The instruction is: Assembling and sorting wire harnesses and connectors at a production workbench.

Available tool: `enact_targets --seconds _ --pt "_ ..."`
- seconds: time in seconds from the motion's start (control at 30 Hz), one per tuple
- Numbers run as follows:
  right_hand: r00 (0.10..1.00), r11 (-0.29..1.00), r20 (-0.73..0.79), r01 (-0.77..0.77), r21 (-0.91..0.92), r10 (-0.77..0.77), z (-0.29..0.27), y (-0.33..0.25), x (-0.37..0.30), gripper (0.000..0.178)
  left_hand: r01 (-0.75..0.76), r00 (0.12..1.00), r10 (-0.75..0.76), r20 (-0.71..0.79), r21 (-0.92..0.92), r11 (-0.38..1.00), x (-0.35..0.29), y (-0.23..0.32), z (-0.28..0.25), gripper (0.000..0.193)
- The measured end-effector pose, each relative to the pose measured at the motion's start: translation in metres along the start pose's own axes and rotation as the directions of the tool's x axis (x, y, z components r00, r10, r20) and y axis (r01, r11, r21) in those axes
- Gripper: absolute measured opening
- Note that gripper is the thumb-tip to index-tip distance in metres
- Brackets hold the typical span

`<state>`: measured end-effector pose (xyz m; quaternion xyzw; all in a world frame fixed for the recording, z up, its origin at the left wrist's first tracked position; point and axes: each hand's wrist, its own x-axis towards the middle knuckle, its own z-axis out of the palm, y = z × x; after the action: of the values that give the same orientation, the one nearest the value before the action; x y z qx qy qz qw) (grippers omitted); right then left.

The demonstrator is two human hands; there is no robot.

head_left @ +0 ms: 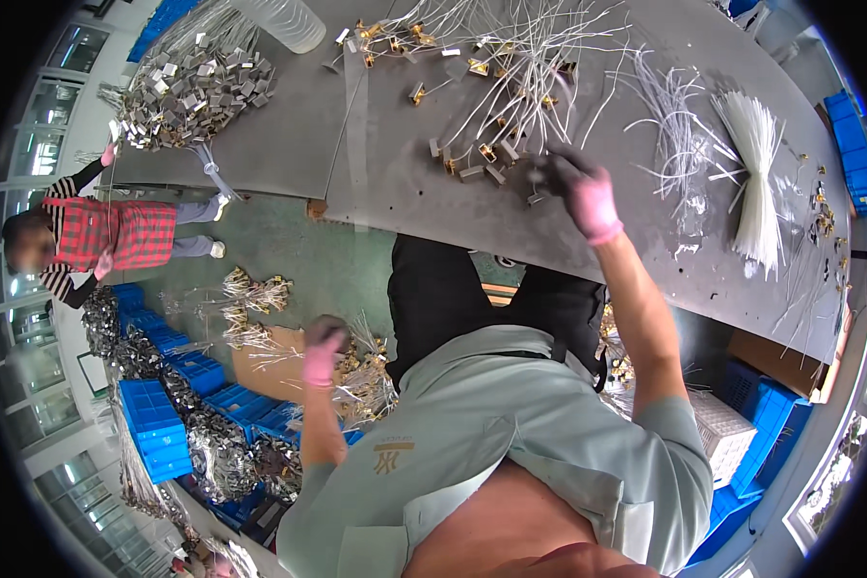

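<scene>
Evidently midway: loose wired parts (478, 66) are left strewn within reach of the right hand (588, 196)

At the far left, a co-worker (135, 231) in a red checked apron is seen standing by the table (289, 159). On that end of the table a large heap (197, 91) of grey-ended wired pieces is piled closely together; it may be judged a gathered lot, though whether it is finished cannot be told. Just right of it, a translucent plastic container (289, 24) is seen at the table's far edge.

Farther right and lower, the left hand (324, 352), gloved in pink with darkened fingers, is held off the table, beside the body. Its fingers seem curled; whether anything is grasped cannot be told.

Before the body, the loose wired parts are scattered on the tabletop, their pale leads fanned and crossed, their grey and brass-coloured ends pointed several ways. By their disorder, much seems left to be handled. At their near right side the right hand is lowered, fingers bent, close to a small metallic piece (537, 198); whether it is pinched or only neared is not shown.

Beyond, loose white strands (679, 116) are left ungathered, while a white bundle (757, 183) beside them is drawn in at the middle, apparently already done.
</scene>
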<state>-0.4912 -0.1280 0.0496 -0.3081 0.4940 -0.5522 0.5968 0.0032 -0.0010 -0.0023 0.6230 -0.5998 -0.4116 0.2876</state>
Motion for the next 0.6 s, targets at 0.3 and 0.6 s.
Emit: enact_targets --seconds 0.3,0.6 --pt "0.949 0.922 -0.208 0.287 0.259 -0.237 0.023 -0.056 0.034 0.031 0.084 0.969 -0.092 0.227 0.045 0.995 0.018 0.055 0.071 0.009" --pt "0.9 0.924 -0.28 0.371 0.093 -0.333 0.008 -0.068 0.021 0.026 0.143 0.974 -0.129 0.187 -0.06 0.988 0.03 0.048 0.062 0.012"
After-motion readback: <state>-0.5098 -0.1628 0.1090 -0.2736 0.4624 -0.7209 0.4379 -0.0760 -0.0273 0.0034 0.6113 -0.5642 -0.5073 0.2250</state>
